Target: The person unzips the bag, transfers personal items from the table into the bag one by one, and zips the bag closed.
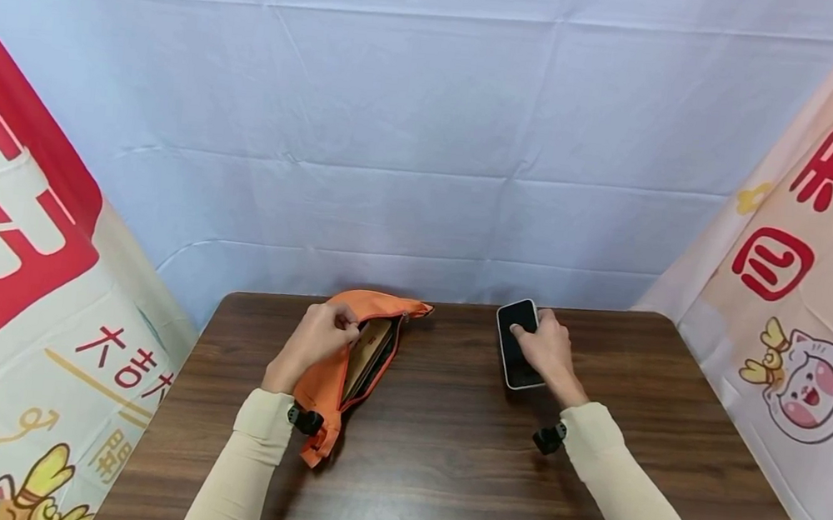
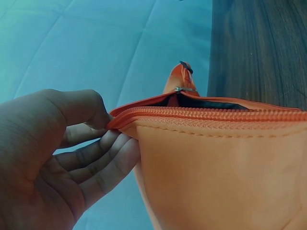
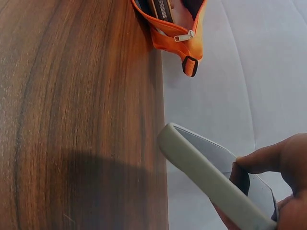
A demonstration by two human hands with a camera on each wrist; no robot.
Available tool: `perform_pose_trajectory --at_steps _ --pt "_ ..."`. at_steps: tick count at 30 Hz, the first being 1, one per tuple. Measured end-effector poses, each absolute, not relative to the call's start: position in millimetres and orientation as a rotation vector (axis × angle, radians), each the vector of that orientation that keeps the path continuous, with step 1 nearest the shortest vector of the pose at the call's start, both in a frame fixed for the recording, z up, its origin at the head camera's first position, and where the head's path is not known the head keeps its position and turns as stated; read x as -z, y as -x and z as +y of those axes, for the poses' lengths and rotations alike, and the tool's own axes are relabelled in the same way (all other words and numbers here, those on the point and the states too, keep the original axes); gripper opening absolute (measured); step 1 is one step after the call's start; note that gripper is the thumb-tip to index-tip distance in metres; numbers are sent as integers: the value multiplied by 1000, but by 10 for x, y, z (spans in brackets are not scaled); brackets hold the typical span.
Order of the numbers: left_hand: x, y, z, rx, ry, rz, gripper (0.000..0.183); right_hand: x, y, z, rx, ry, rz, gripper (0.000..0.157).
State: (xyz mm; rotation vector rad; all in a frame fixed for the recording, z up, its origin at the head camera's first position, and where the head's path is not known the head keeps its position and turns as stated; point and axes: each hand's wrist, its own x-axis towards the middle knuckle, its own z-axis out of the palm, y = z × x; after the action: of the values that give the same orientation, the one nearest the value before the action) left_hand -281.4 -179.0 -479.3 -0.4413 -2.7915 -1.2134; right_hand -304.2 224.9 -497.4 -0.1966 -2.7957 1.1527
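An orange zippered bag (image 1: pixel 320 376) lies on the left part of the table, its zipper undone and its mouth spread. Inside shows a brown item (image 1: pixel 368 354) with a zipper of its own, seen in the right wrist view. My left hand (image 1: pixel 320 336) pinches the bag's edge at the zipper, thumb against fingers in the left wrist view. To the right, my right hand (image 1: pixel 548 348) grips a smartphone (image 1: pixel 517 349) with a dark screen and pale case, thumb over the screen. The phone is tilted above the table and casts a shadow.
The brown wood-grain table (image 1: pixel 427 462) ends at a pale cloth backdrop (image 1: pixel 399 124). Printed cloths hang at the left (image 1: pixel 3 254) and right (image 1: pixel 798 288). A metal zipper pull (image 3: pixel 184 36) and a black strap buckle (image 3: pixel 190 66) sit at the bag's end.
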Motion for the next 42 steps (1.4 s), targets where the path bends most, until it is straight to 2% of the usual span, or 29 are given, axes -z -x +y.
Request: perform_pose_trajectory --at_steps 20,42 --pt "4764 2800 -1787 1202 424 -2790 9 4991 3026 2113 -1181 200 -2792 52" --pt "4760 2799 -1787 1197 429 -2799 11 4960 3009 1949 -1257 164 -2768 54"
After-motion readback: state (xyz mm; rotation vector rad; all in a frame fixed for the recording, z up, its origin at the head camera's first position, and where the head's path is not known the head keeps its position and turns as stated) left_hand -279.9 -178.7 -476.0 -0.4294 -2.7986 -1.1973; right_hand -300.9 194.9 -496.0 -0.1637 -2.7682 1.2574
